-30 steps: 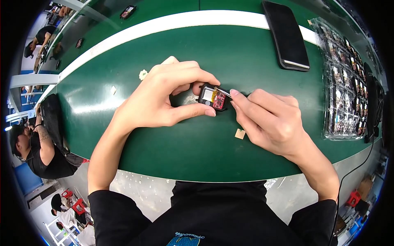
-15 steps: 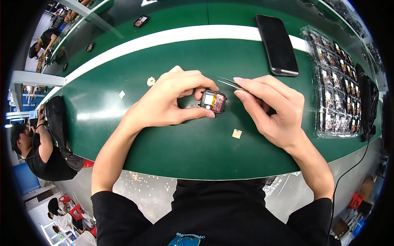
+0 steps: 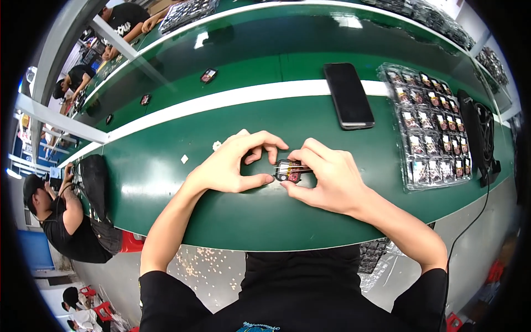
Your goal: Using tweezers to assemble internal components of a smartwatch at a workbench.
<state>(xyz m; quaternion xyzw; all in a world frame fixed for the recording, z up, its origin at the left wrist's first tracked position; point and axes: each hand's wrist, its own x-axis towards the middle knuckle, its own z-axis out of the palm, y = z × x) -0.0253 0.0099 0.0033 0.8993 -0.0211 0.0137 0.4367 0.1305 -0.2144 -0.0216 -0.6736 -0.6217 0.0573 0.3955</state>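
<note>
White scrap (image 3: 184,159): flat on green table (image 3: 232,227), off to L.
L hand (image 3: 235,164): open C-shape, thumb near side, fingers curled far side; nothing clearly gripped — can't tell if it touches the device's L edge. Forearm slants up & inward from lower L.
Small device (image 3: 288,174): btwn the hands, abt mid-table, inner side up, red board (image 3: 293,177) showing. Prob. best held level, by the rim only, w/ L thumb & fingers bracing the opposite edge.
Tweezers (image 3: 282,167): across device top, tips pointing L. Light touch advised — tips shallow, no scraping on board.
R hand (image 3: 332,180): closed, seems to pinch device btwn thumb (near edge) & forefinger (far edge), tweezers in same grip. Back of hand up, forearm slanting in from lower R.
Phone (image 3: 349,102): black, lying beyond R hand.
Clear tray (image 3: 403,157): far R, rows of similar units, well apart from hands.
</note>
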